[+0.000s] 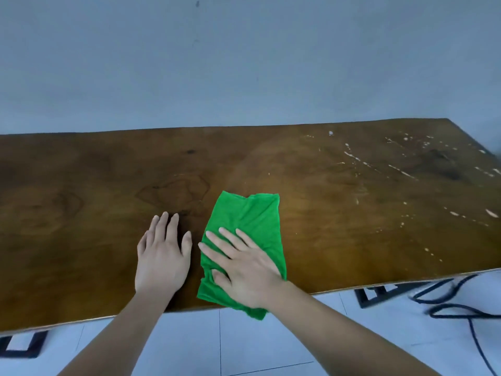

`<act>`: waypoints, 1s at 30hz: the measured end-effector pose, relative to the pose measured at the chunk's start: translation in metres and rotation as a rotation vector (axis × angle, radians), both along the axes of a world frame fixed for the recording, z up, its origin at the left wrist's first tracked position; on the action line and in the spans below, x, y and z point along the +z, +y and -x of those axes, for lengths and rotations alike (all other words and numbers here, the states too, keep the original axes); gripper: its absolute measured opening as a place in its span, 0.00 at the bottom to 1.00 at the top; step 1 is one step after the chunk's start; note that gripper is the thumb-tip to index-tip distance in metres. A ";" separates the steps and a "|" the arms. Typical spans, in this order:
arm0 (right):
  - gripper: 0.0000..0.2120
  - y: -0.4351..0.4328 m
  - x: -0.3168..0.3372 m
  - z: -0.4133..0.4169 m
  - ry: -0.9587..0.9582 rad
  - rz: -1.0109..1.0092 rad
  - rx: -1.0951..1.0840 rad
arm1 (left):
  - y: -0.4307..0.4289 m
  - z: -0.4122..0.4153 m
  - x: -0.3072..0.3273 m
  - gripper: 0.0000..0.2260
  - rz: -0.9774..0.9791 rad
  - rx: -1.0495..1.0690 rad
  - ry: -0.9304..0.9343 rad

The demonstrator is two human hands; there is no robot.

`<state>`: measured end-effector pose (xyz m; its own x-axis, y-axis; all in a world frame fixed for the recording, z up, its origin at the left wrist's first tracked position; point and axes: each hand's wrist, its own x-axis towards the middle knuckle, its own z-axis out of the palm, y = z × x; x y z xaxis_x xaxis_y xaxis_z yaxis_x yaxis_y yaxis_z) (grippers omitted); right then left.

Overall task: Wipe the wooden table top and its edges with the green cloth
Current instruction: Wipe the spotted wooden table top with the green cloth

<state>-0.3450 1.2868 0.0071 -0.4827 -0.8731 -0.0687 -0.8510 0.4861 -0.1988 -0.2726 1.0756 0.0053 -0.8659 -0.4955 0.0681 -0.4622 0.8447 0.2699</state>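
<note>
Both hands lay flat, fingers straight: the right hand [244, 270] pressed the green cloth [252, 221] on the bench [81, 213], lower centre; the left hand [162, 259] rested beside. Even pressure toward the upper-right specks [352, 156] seemed wise.

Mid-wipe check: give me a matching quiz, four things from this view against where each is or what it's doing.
1 left hand
2 right hand
3 white specks
4 black cable

a on the floor tiles
b flat on the wooden table, holding nothing
c pressing the green cloth
d scattered over the wooden table's right end

Pairs: 1-b, 2-c, 3-d, 4-a
</note>
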 end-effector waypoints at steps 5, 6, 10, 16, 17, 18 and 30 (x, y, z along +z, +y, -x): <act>0.31 0.008 0.003 -0.011 -0.037 0.017 -0.035 | 0.001 -0.004 0.003 0.29 -0.014 -0.063 0.058; 0.31 0.008 0.003 -0.011 -0.042 0.014 -0.042 | 0.002 -0.005 0.004 0.28 -0.014 -0.068 0.059; 0.31 0.014 0.003 -0.007 -0.045 0.020 -0.100 | 0.012 0.001 0.011 0.30 -0.034 -0.065 0.042; 0.32 0.064 0.001 0.029 -0.065 0.055 -0.154 | 0.068 0.030 0.015 0.29 -0.038 -0.114 0.057; 0.32 0.078 0.000 0.038 -0.065 0.056 -0.161 | 0.081 0.037 0.014 0.29 -0.037 -0.121 0.055; 0.32 0.094 0.000 0.047 -0.067 0.055 -0.169 | 0.094 0.044 0.012 0.29 -0.033 -0.124 0.052; 0.32 0.309 0.000 0.168 -0.050 0.050 -0.243 | 0.260 0.146 0.009 0.29 -0.029 -0.072 -0.019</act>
<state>-0.5131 1.5954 0.0076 -0.6760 -0.7346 -0.0574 -0.6987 0.6638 -0.2670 -0.4190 1.3360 0.0138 -0.9005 -0.4333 0.0375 -0.4057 0.8678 0.2868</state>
